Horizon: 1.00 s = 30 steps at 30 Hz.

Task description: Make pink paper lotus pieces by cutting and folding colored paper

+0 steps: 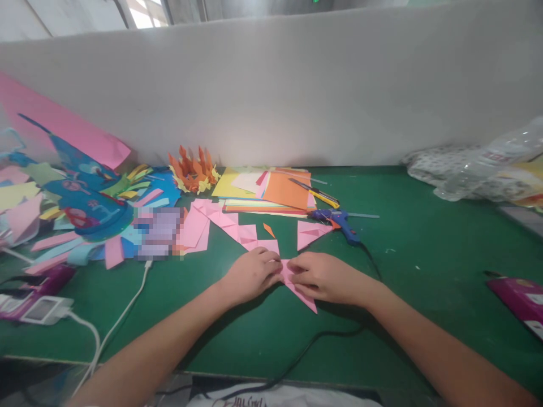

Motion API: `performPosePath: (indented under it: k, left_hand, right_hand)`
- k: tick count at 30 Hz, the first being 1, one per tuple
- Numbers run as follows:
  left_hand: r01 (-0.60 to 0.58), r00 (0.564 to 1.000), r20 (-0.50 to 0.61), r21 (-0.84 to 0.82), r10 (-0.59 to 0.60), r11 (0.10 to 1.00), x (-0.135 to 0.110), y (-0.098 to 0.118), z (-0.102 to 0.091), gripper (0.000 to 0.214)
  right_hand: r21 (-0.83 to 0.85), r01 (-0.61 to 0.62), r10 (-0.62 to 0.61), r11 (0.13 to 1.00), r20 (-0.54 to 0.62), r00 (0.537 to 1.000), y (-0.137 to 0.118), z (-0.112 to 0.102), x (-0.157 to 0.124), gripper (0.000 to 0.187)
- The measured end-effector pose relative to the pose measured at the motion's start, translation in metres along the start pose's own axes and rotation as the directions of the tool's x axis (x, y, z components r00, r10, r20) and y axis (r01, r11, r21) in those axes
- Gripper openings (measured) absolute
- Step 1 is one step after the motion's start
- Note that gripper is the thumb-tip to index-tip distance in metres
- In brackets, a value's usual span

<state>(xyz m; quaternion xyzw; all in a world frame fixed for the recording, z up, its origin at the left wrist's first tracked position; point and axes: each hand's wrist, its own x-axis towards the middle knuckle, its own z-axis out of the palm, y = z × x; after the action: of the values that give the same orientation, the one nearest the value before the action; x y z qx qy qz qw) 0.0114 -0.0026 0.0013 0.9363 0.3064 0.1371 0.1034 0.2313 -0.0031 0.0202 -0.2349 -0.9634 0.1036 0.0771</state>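
Note:
Both of my hands meet over a folded piece of pink paper (304,294) at the middle of the green table. My left hand (254,271) pinches its left side with fingers curled. Opposite it, my right hand (320,274) grips the upper right part, and a pointed tip sticks out below the fingers. Just beyond the hands lie several folded pink paper pieces (224,221) in a row. Another folded pink piece (309,234) rests past my right hand, close to the blue glue gun (345,227). A small orange paper scrap (268,230) lies between them.
Coloured paper sheets (288,192) are stacked behind, with a yellow utility knife (322,195) on top. An orange paper crown (193,172) and a blue paper cone hat (91,198) stand left. A black cord (314,339) crosses the front. A plastic bottle (487,161) lies far right.

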Motion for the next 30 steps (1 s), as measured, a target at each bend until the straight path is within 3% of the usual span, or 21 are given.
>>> performPosePath:
  k: [6,13,15,18,20,24,30]
  left_hand:
    - [0.137,0.99,-0.052,0.078,-0.133,0.988,0.003,0.006,0.01,0.02]
    - [0.076,0.997,0.0,0.068,-0.076,0.995,0.005,0.005,0.011,0.021]
    - [0.059,0.998,-0.008,0.028,-0.059,0.998,0.005,0.003,0.012,0.023]
    - [0.046,0.998,-0.053,-0.009,-0.046,0.999,0.005,0.001,0.015,0.018]
    - [0.031,0.996,-0.078,-0.023,-0.032,0.999,0.006,0.0,0.016,0.016]
    - [-0.009,0.999,-0.042,-0.05,0.007,0.999,0.007,-0.002,0.013,0.015]
    - [0.076,0.997,-0.005,-0.101,-0.077,0.992,0.004,-0.006,-0.003,0.009]
  right_hand:
    - [-0.041,0.006,-0.006,0.999,0.012,1.0,-0.001,-0.003,0.001,0.033]
    - [0.085,0.013,-0.001,0.996,-0.145,0.989,0.008,0.0,-0.002,0.029]
    - [0.077,-0.073,0.093,0.994,-0.294,0.951,0.017,-0.001,-0.003,0.027]
    - [0.055,-0.289,0.28,0.956,-0.473,0.835,0.034,-0.001,-0.004,0.028]
    - [0.004,-0.382,0.339,0.924,-0.471,0.814,0.047,0.002,-0.005,0.035]
    - [-0.105,-0.454,0.387,0.885,-0.375,0.842,0.066,0.012,-0.008,0.043]
    - [-0.093,-0.482,0.426,0.871,-0.345,0.836,0.067,0.014,-0.012,0.044]
